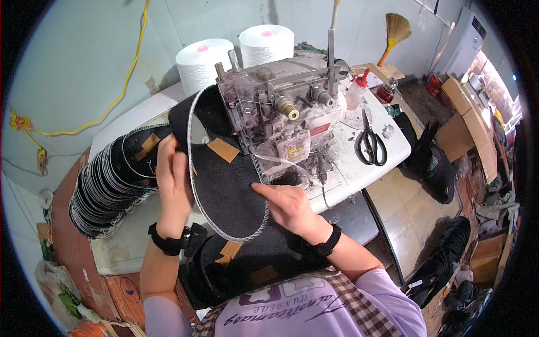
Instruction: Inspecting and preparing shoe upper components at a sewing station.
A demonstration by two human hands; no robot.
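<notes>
A long black fabric piece with a white overstitched edge (pixel 227 191) bends upward in front of an overlock sewing machine (pixel 283 106), and its far right edge runs against the machine. A tan patch (pixel 223 150) lies on its surface. My left hand (pixel 173 177) is closed at the piece's left side, fingertips partly hidden behind the fabric. On the right edge my right hand (pixel 292 206) grips the piece, index finger on top and thumb out of sight. Similar black pieces with tan patches (pixel 252 261) lie across my lap.
A stack of edged black pieces (pixel 106 191) stands left on the white table (pixel 393 143). Black-handled scissors (pixel 370 146) and a red-capped bottle (pixel 356 92) lie right of the machine. Behind stand two white thread cones (pixel 267 46). More black pieces (pixel 441 261) lie at right.
</notes>
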